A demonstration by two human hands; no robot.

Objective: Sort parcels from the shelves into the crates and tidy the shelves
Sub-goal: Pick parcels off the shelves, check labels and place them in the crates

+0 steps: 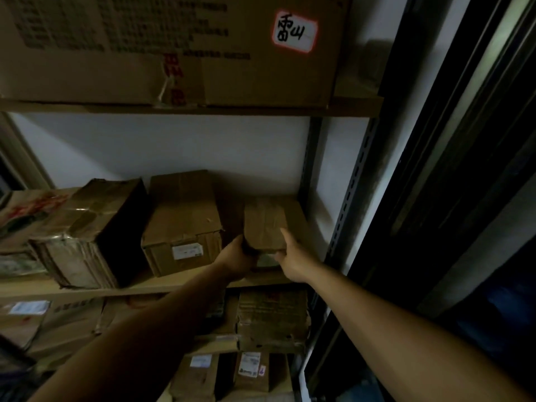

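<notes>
A small brown taped parcel (265, 224) stands at the right end of the middle shelf (162, 285). My left hand (239, 256) grips its lower left corner, fingers curled under it. My right hand (290, 255) holds its right side, thumb up along the parcel's edge. Both arms reach up from the bottom of the view. No crate is in sight.
Left of the parcel sit a cardboard box with a white label (182, 224) and a taped box (87, 233). A large box with a handwritten label (294, 31) fills the top shelf. More parcels (272, 320) crowd the shelf below. A dark upright (348, 198) stands right.
</notes>
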